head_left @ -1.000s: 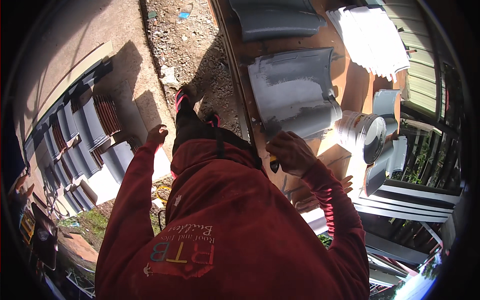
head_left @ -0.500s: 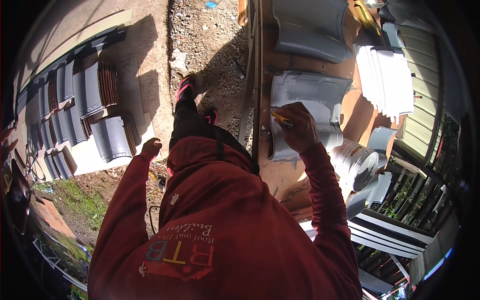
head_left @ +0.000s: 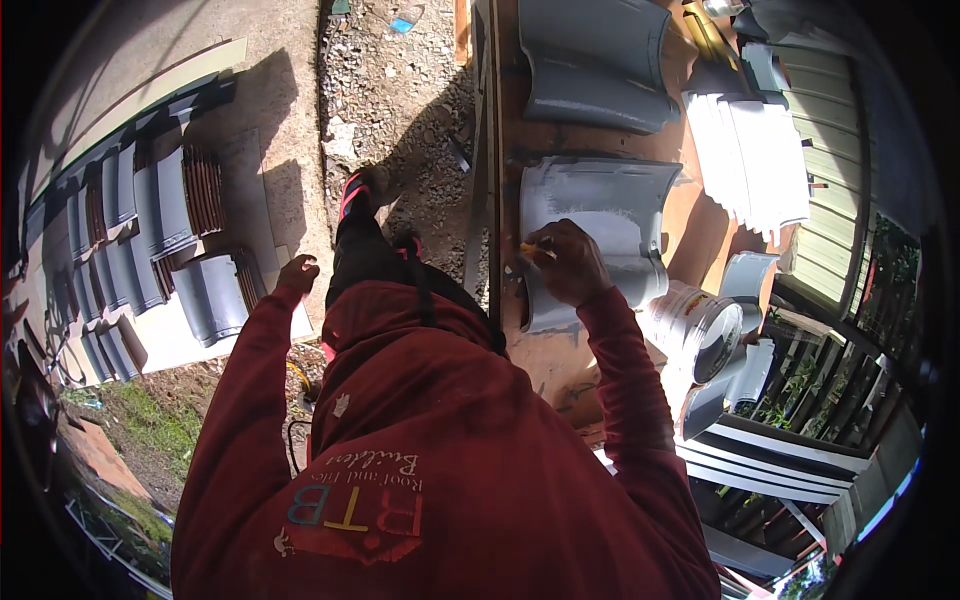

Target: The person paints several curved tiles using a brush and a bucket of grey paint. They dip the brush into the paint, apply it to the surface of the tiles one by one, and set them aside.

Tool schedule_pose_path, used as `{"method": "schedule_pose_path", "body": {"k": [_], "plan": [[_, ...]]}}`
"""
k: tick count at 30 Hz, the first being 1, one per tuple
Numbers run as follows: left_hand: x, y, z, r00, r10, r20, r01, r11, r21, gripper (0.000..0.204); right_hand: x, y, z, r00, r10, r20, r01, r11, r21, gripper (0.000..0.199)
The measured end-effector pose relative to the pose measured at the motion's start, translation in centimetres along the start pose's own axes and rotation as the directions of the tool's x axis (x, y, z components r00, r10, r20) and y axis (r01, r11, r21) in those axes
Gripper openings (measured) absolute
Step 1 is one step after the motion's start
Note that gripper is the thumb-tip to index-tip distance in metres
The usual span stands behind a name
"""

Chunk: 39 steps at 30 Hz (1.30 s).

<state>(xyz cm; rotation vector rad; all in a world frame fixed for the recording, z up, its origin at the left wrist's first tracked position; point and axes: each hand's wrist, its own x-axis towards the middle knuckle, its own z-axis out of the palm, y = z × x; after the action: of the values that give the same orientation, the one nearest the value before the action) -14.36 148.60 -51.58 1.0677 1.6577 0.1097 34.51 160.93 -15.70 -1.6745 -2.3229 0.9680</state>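
My right hand (head_left: 572, 262) is closed round a yellow-handled paintbrush (head_left: 533, 249); its bristles are hidden from view. Beneath that hand lies a curved grey roof tile (head_left: 590, 190) with uneven lighter and darker grey patches, on a brown board table (head_left: 555, 370). A second curved tile (head_left: 595, 60), darker grey, rests farther away on the same table. To the right of my hand a white bucket (head_left: 690, 325) leans on its side or stands tilted by the fisheye; I cannot tell which. My left hand (head_left: 297, 276) hangs at my side, fingers loosely curled, with nothing seen in it.
Stacks of grey tiles (head_left: 212, 295) stand on the ground to the left. A pile of bright white-lit tiles (head_left: 750, 165) lies at the table's right side, with smaller tile pieces (head_left: 748, 280) beside the bucket. A gravel strip (head_left: 400, 100) runs along the table's left edge.
The view has shifted slightly, so the table and tiles sit a little farther left and lower. My right hand has turned a little, with the paintbrush still in it.
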Motion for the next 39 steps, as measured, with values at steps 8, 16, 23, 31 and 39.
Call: {"method": "schedule_pose_path", "body": {"k": [8,16,23,31,39], "plan": [[0.3,4.0,-1.3,0.984,0.166,-0.06,-0.159,0.981,0.109,0.038,-0.8,-1.5,-0.5,0.84,0.434,-0.326,-0.381,0.899,0.216,0.017],[-1.4,-0.9,0.3,0.998,0.007,0.06,-0.013,0.994,0.111,0.034,-4.9,11.0,-3.2,0.647,0.442,-0.621,-0.657,0.737,-0.158,0.019],[-0.1,-1.6,1.4,0.996,-0.049,0.07,0.045,0.998,0.048,0.034,-4.5,8.2,-1.5,0.696,0.431,-0.575,-0.593,0.796,-0.121,0.011],[0.6,1.3,1.6,0.996,0.025,0.089,-0.029,0.998,0.052,0.034,-1.2,0.8,0.2,0.813,0.511,-0.28,-0.43,0.85,0.305,0.024],[3.5,-2.3,-2.0,0.999,0.011,0.031,-0.011,1.0,0.0,0.038,-7.8,16.9,-9.6,0.708,0.505,-0.493,-0.603,0.796,-0.051,0.015]]}}
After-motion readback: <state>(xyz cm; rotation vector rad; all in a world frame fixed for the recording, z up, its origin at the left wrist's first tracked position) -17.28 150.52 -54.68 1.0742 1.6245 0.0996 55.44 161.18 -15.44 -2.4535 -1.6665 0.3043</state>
